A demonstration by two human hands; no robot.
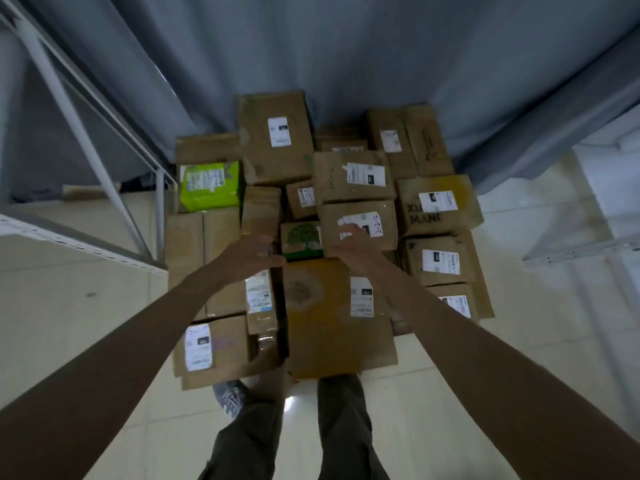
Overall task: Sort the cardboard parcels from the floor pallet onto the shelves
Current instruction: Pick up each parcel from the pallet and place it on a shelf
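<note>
the cardboard parcels point(277, 140) are lying packed together in a low heap on the pale tiled floor point(69, 306), brown, boxy and scuffed, most wearing white shipping labels, with one lime-green parcel point(209, 185) and one small tree-printed box point(300, 239) among them. the left hand point(254, 252) is hovering beside the tree-printed box with fingers spread, gripping nothing. the right hand point(349, 242) is reaching over a labelled parcel point(358, 225) with loose fingers, also holding nothing.
</note>
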